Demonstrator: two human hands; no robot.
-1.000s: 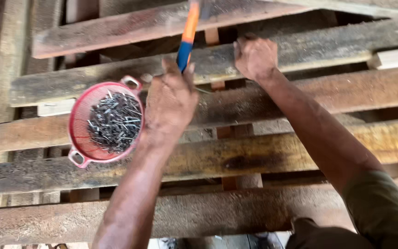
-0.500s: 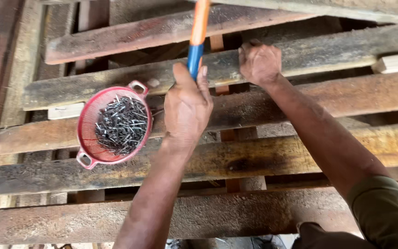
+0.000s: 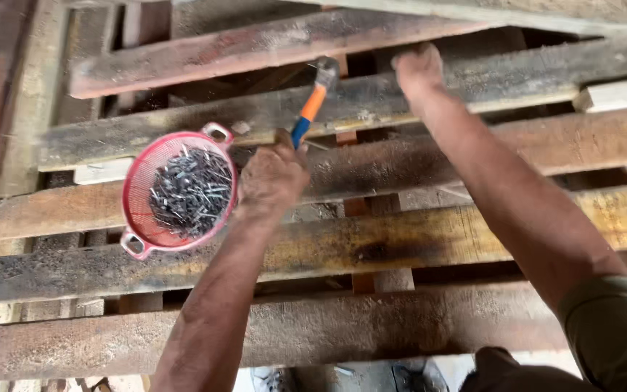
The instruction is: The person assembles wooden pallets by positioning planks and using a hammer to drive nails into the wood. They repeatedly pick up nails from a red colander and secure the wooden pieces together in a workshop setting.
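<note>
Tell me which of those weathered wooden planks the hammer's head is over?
The grey, dusty plank, second from the top, which the right hand also presses. The orange-and-blue-handled hammer in the left hand points its head at it; the other planks lie nearer the person.

Our left hand [image 3: 273, 178] and forearm are bare, with no glove, watch or ring that we can make out, and the arm runs uncovered down to the bottom edge of the view. Our right hand [image 3: 419, 69] is bare as well, and so is its forearm up to the elbow. There an olive-green sleeve [image 3: 615, 330] begins, its cloth plain and a little creased, with a rolled or hemmed edge. More of the same dark olive cloth shows low between our arms.
</note>
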